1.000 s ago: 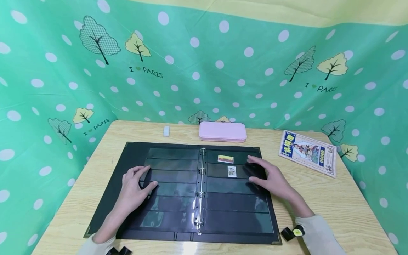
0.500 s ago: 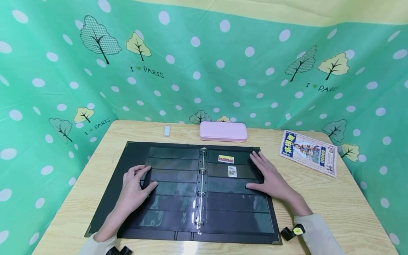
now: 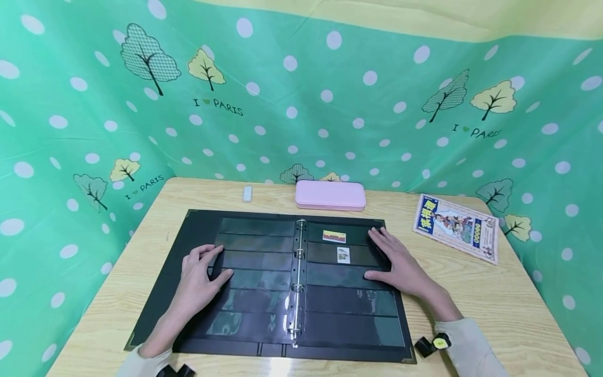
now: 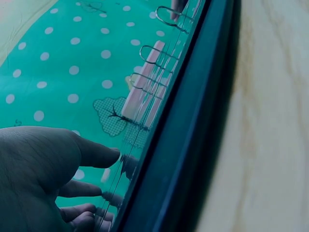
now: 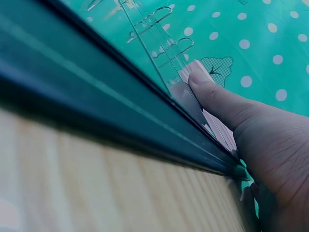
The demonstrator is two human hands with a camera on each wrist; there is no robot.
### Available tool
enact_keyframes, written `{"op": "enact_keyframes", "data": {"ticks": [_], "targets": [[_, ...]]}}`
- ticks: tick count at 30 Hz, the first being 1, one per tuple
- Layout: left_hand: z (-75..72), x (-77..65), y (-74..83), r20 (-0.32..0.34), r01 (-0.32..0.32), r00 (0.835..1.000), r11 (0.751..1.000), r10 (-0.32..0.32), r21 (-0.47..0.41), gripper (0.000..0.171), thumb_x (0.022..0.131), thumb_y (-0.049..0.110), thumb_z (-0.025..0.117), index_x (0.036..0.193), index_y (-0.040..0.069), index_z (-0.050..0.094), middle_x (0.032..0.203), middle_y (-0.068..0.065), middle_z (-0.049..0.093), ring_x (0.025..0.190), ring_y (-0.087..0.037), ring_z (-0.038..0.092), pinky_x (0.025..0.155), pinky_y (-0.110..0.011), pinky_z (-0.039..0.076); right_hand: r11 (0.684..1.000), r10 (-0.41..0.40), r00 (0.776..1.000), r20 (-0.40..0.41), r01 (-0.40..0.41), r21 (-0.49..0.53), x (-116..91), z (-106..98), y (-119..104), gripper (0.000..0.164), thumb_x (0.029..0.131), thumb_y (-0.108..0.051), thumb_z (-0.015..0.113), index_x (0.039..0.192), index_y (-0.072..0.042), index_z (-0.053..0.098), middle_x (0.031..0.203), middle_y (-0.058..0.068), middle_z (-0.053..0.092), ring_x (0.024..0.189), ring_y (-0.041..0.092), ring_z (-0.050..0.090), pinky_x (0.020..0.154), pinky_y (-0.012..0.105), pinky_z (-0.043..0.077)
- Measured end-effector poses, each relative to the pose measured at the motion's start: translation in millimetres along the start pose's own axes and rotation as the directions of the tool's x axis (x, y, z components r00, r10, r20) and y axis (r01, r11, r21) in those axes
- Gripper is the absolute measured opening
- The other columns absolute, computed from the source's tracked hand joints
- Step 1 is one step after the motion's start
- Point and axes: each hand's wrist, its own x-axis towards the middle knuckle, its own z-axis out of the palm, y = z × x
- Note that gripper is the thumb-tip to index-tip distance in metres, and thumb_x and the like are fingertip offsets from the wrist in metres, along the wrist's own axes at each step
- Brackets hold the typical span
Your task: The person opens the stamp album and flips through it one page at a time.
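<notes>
A black ring-bound stamp album [image 3: 162,272] lies open on the table, with clear strip pockets on both pages. Two stamps sit on the right page: a yellow-and-red one [image 3: 334,236] in the top strip and a smaller pale one [image 3: 343,255] in the strip below. My left hand [image 3: 200,277] rests on the outer part of the left page, thumb and fingers spread. My right hand [image 3: 402,264] lies over the right page's outer edge, its thumb [image 5: 212,94] on the page. Neither hand holds anything that shows. Metal rings [image 3: 297,287] run down the middle.
Behind the album are a pink case [image 3: 330,195] and a small pale block [image 3: 247,194]. A printed booklet [image 3: 457,228] lies at the back right of the wooden table [image 3: 494,298]. A green dotted cloth [image 3: 264,120] hangs behind.
My right hand has lowered and shifted onto the right page's edge; its thumb has moved slightly left and down. My left hand stays where it was.
</notes>
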Motion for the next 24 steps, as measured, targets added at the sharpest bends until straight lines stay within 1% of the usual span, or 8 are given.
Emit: {"op": "enact_keyframes", "data": {"ticks": [8, 14, 17, 24], "targets": [[-0.3, -0.1, 0.6, -0.003, -0.002, 1.000, 1.000, 0.002, 0.002, 0.066, 0.098, 0.013, 0.086, 0.154, -0.008, 0.059, 0.155, -0.032, 0.045, 0.141, -0.053, 0.034, 0.108, -0.068, 0.038, 1.000, 0.019, 1.000, -0.010, -0.019, 0.001, -1.6, -1.8, -2.4, 0.104, 0.094, -0.054, 0.087, 0.177, -0.022, 0.033, 0.183, 0.019, 0.023, 0.167, 0.050, 0.018, 0.125, 0.080, 0.024], [1.5, -1.4, -0.2, -0.028, -0.029, 0.999, 1.000, 0.029, 0.013, 0.065, 0.097, 0.013, 0.087, 0.153, -0.009, 0.060, 0.153, -0.033, 0.047, 0.138, -0.053, 0.036, 0.107, -0.068, 0.036, 0.999, 0.038, 0.999, -0.003, -0.038, 0.010, -2.0, -3.5, -6.4, 0.100, 0.096, -0.051, 0.086, 0.177, -0.026, 0.034, 0.182, 0.021, 0.024, 0.165, 0.055, 0.021, 0.123, 0.081, 0.026], [2.1, -2.1, 0.0, -0.035, -0.036, 0.999, 0.999, 0.036, 0.017, 0.065, 0.097, 0.013, 0.087, 0.152, -0.009, 0.060, 0.153, -0.033, 0.047, 0.138, -0.053, 0.036, 0.107, -0.068, 0.036, 0.999, 0.042, 0.999, 0.000, -0.042, 0.009, -1.9, -4.3, -7.6, 0.098, 0.097, -0.049, 0.086, 0.176, -0.025, 0.035, 0.181, 0.022, 0.026, 0.164, 0.057, 0.021, 0.123, 0.081, 0.025], [3.1, -1.8, 1.0, -0.035, -0.030, 0.999, 0.999, 0.031, 0.015, 0.065, 0.097, 0.013, 0.087, 0.152, -0.009, 0.060, 0.153, -0.032, 0.047, 0.138, -0.053, 0.036, 0.107, -0.068, 0.035, 1.000, 0.026, 1.000, -0.011, -0.027, -0.007, -2.6, -6.4, -8.4, 0.094, 0.097, -0.044, 0.087, 0.175, -0.023, 0.038, 0.177, 0.023, 0.035, 0.161, 0.059, 0.028, 0.120, 0.081, 0.032]]}}
